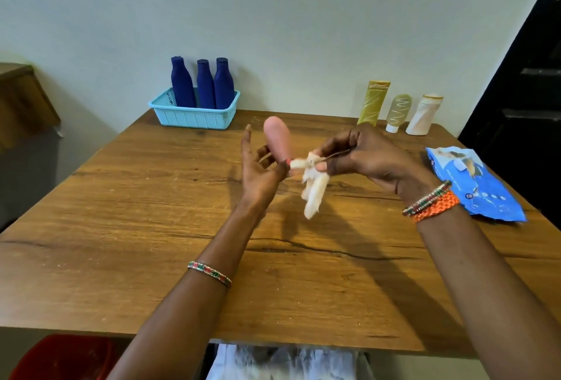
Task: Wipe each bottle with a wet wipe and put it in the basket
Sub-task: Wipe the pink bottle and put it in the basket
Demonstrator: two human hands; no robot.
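basket [194, 115]: light blue
bottles in basket [206, 83]: dark blue
held bottle [277, 137]: pink
wipe [314, 188]: white
bench [121, 228]: brown woodgrain

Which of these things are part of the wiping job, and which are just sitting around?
Part of the job:
pink bottle
wet wipe
basket
three blue bottles
three standing tubes
wipes pack

Just around:
red object below the table

Home room: wooden table [151, 228], toiletry bottles [372, 102], plain wall [273, 15].
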